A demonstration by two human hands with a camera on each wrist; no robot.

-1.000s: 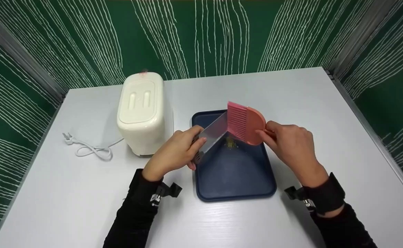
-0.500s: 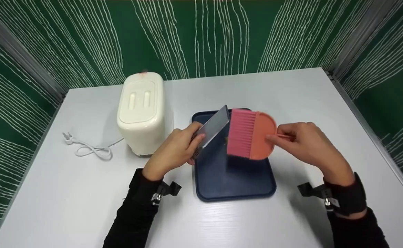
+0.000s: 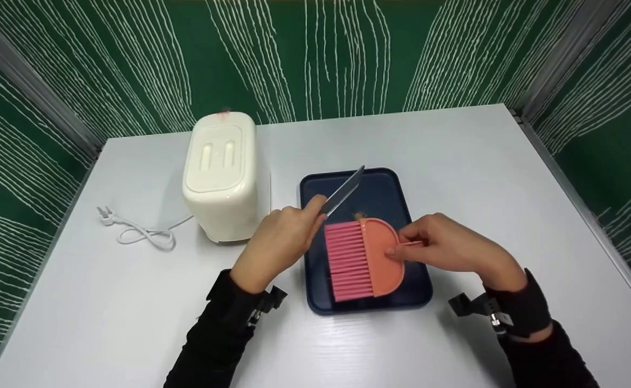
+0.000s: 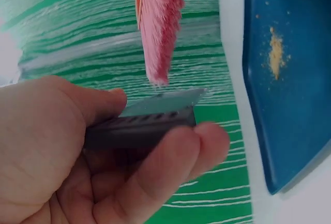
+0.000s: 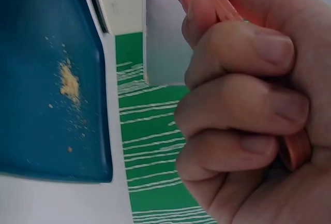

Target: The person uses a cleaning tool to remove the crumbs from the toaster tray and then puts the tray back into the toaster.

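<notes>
My left hand point(image 3: 283, 240) grips the dark slotted end of a thin, flat grey plate, like a toaster's crumb tray point(image 3: 345, 191), tilted almost edge-on above the blue tray point(image 3: 391, 186). Between thumb and fingers, my right hand point(image 3: 445, 242) holds the handle of an orange brush point(image 3: 385, 258) with pink bristles, over the near half of the blue tray. In the left wrist view the bristles point(image 4: 163, 32) hang apart from the grey plate point(image 4: 165, 102). Yellowish crumbs point(image 5: 70, 84) lie in a small heap on the blue tray, partly hidden by the brush in the head view.
A cream toaster point(image 3: 221, 161) with a lid stands left of the blue tray. Its white cord point(image 3: 148, 234) lies coiled on the table point(image 3: 429, 145), with the plug at the left. Green walls with white lines point(image 3: 348, 59) enclose the back and sides.
The brush has left the grey plate's face, first going right, then toward me and left over the blue tray. My left hand has turned the plate so that it shows nearly edge-on.
</notes>
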